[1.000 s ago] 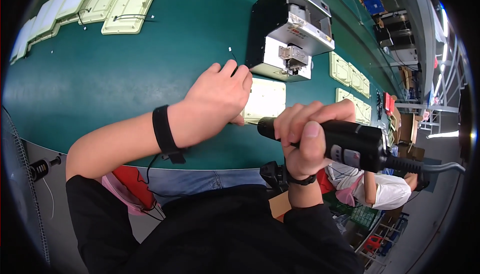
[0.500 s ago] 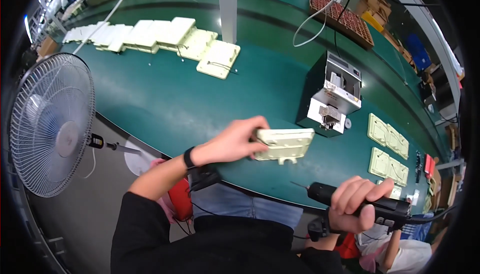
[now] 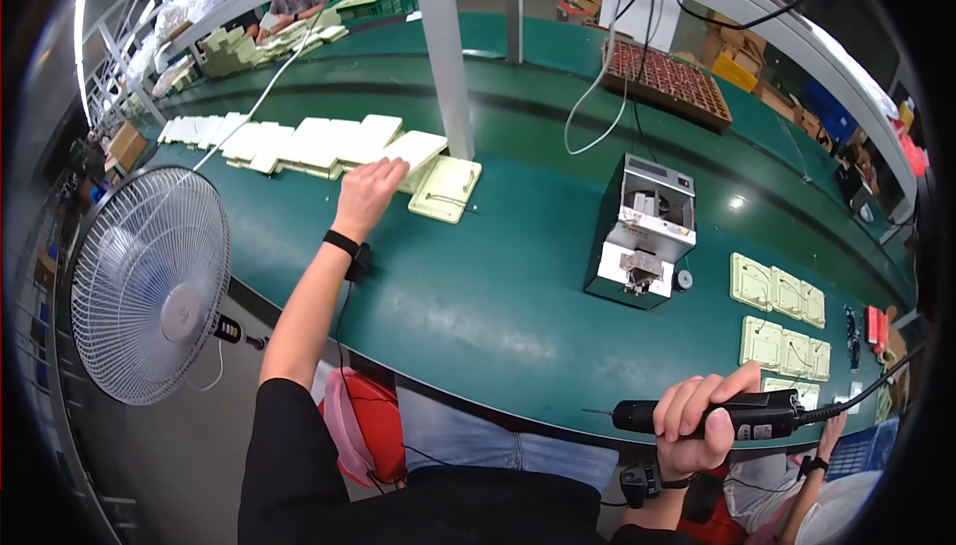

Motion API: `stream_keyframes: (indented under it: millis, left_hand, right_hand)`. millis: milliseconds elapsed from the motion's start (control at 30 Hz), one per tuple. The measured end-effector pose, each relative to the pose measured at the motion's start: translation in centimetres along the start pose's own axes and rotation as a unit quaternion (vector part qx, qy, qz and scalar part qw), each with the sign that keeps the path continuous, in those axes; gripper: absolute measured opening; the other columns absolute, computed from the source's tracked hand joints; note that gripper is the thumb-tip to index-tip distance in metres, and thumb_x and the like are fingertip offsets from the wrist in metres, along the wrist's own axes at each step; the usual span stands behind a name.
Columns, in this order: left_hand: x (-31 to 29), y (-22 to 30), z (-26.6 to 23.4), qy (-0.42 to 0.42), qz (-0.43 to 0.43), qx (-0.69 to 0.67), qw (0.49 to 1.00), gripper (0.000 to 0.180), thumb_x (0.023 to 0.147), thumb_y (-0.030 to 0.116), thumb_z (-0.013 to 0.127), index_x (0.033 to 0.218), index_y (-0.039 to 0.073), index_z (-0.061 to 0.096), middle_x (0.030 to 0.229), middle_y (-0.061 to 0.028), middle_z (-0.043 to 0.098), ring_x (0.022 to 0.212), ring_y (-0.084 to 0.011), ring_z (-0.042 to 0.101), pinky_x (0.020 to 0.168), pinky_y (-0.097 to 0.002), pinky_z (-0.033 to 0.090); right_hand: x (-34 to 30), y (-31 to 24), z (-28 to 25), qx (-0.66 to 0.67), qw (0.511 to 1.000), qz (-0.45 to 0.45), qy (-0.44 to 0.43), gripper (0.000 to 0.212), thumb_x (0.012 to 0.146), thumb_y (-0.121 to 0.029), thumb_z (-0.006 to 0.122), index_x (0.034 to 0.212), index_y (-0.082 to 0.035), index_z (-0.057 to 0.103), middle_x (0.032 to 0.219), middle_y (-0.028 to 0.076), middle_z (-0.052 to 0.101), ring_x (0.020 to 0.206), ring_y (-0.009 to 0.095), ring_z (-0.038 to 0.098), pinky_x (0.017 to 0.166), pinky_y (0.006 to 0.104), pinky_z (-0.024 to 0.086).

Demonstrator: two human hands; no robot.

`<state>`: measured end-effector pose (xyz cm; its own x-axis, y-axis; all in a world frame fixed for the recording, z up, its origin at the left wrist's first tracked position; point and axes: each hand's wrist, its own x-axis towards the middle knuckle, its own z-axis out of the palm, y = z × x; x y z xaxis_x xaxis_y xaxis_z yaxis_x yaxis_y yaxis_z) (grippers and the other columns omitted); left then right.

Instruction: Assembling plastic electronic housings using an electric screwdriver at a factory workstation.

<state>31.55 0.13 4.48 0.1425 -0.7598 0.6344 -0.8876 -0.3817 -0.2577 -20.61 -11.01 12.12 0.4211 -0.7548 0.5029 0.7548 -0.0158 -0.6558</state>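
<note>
My left hand (image 3: 370,193) reaches out to the end of a row of pale cream plastic covers (image 3: 317,141). Its fingers grip the near edge of one tilted plastic cover (image 3: 424,150), which leans on the row; the thumb is hidden. Just right of it a cream plastic cover (image 3: 448,187) with a dark wire lies with its inner side up. In my right hand (image 3: 700,424) is a black electric screwdriver (image 3: 637,416), its thin bit pointing left over the table's near edge. A cable runs from its back end to the right.
A screw feeder machine (image 3: 645,236) stands on the green table (image 3: 478,316). More wired covers (image 3: 762,343) lie at the right, near a co-worker's hand (image 3: 833,434). A large fan (image 3: 149,286) is at the left, a grey post (image 3: 443,57) behind the row, a brown gridded tray (image 3: 669,82) farther back.
My left hand has carried the cover from in front of me to the far left, onto the row. My right hand still holds the screwdriver, now nearly level. The view has tilted up.
</note>
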Motion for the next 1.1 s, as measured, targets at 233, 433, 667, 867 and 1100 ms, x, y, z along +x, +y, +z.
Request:
stream_keyframes:
  millis: [233,433,667,867,1100]
  left_hand:
    - [0.3,0.8,-0.2,-0.154,0.017,-0.053,0.986,0.037,0.087,0.0,0.059,0.124,0.004,0.064,0.125,-0.015,0.07,0.11,-0.0303,0.07,0.091,-0.0402,0.057]
    - [0.5,4.5,-2.0,-0.096,0.046,0.035,0.994,0.057,0.081,-0.011,0.052,0.136,0.002,0.058,0.142,-0.02,0.059,0.136,-0.0365,0.051,0.113,-0.0433,0.043]
    - [7.0,33.7,-13.9,-0.177,0.228,-0.474,0.832,0.028,0.082,0.0,0.06,0.107,0.005,0.071,0.105,-0.0148,0.071,0.104,-0.0354,0.067,0.094,-0.0445,0.054]
    - [9.5,58.5,-6.7,-0.055,0.406,-0.504,0.76,0.061,0.091,0.022,0.067,0.144,-0.003,0.049,0.15,-0.0208,0.051,0.141,-0.0352,0.048,0.116,-0.0514,0.04]
    - [6.9,52.1,-7.9,-0.182,0.391,-0.376,0.82,0.095,0.084,0.063,0.072,0.15,0.0,0.046,0.133,-0.0143,0.057,0.132,-0.0306,0.051,0.106,-0.056,0.047]
  right_hand:
    - [-0.9,-1.6,-1.8,-0.005,0.999,0.012,0.032,0.029,0.094,-0.013,0.066,0.103,-0.006,0.039,0.059,0.006,0.05,0.042,0.015,0.044,0.041,0.0314,0.045]
    - [-1.8,-3.3,-3.7,-0.01,0.999,-0.009,0.046,0.031,0.094,-0.016,0.07,0.099,-0.005,0.042,0.058,0.004,0.05,0.041,0.015,0.045,0.039,0.0307,0.042]
    - [-3.9,-10.3,-5.7,-0.103,0.994,-0.034,0.029,0.031,0.089,-0.013,0.077,0.096,-0.003,0.048,0.066,0.009,0.056,0.052,0.017,0.05,0.051,0.0328,0.048]
    - [-3.3,-13.0,-3.9,-0.212,0.964,-0.151,0.051,0.028,0.09,-0.013,0.073,0.095,-0.003,0.048,0.07,0.013,0.059,0.056,0.021,0.054,0.052,0.035,0.051]
    - [-1.5,-13.2,-3.8,-0.246,0.96,-0.133,0.006,0.028,0.094,-0.018,0.067,0.099,-0.005,0.043,0.068,0.01,0.054,0.051,0.02,0.051,0.049,0.0336,0.05]
